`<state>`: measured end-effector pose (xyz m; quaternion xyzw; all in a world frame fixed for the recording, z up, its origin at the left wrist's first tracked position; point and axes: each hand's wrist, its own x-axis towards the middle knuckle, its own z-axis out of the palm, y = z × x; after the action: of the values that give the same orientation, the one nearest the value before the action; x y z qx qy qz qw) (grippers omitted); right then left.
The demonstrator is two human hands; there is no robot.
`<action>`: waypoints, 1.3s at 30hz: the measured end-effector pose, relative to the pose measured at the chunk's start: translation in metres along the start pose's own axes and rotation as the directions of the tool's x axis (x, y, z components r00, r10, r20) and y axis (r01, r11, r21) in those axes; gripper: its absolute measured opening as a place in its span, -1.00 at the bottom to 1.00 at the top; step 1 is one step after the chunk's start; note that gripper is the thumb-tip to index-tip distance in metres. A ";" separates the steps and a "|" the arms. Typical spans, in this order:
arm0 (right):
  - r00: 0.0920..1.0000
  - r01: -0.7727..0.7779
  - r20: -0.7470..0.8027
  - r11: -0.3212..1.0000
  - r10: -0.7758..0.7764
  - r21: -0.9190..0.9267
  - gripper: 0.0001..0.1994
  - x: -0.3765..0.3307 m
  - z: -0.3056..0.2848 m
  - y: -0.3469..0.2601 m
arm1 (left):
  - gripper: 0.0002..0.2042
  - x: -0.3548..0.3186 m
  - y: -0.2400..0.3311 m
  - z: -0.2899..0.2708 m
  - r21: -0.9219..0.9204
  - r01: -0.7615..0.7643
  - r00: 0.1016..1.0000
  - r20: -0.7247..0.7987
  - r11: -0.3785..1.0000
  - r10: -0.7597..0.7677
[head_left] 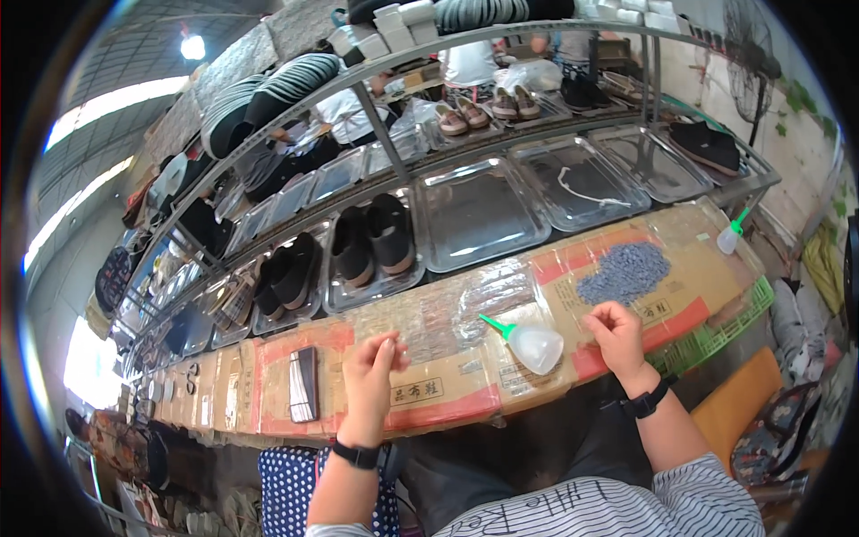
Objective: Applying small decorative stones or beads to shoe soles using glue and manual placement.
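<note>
A clear squeeze bottle point(534, 344) has a green nozzle, beside blue-grey pellets point(624, 272) on red-banded brown cardboard point(447, 394).

We see our left hand point(374, 362) raised over the cardboard-covered bench point(429, 394), fingers pinched on something too small to tell. At three o'clock from it lies a clear squeeze bottle point(534, 345) with a green nozzle, and beyond that our right hand point(616, 336), loosely curled. At twelve o'clock from the right hand sits a heap of small blue-grey pieces point(624, 271). Black shoes point(374, 237) rest in a metal tray point(371, 291) at twelve o'clock from the left hand.
</note>
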<state>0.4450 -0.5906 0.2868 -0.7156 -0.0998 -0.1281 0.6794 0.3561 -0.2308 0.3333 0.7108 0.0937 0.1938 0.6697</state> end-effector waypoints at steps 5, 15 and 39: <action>0.998 0.045 0.038 0.995 -0.048 0.087 -0.91 0.005 -0.001 0.008 | -0.79 -0.036 -0.033 -0.001 -0.119 0.010 0.999 -0.044 0.993 -0.015; 0.998 -0.010 0.068 0.987 -0.001 0.163 -0.91 0.008 -0.012 0.016 | -0.81 -0.042 -0.060 0.013 -0.051 -0.101 0.989 -0.113 0.994 0.095; 0.973 -0.226 0.112 0.742 0.201 0.631 -0.77 0.018 -0.033 0.013 | -0.81 -0.043 -0.056 0.015 -0.044 -0.119 0.985 -0.132 0.992 0.113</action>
<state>0.4641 -0.6251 0.2819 -0.4500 -0.0675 0.0054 0.8905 0.3302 -0.2568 0.2714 0.6834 0.0904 0.2806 0.6679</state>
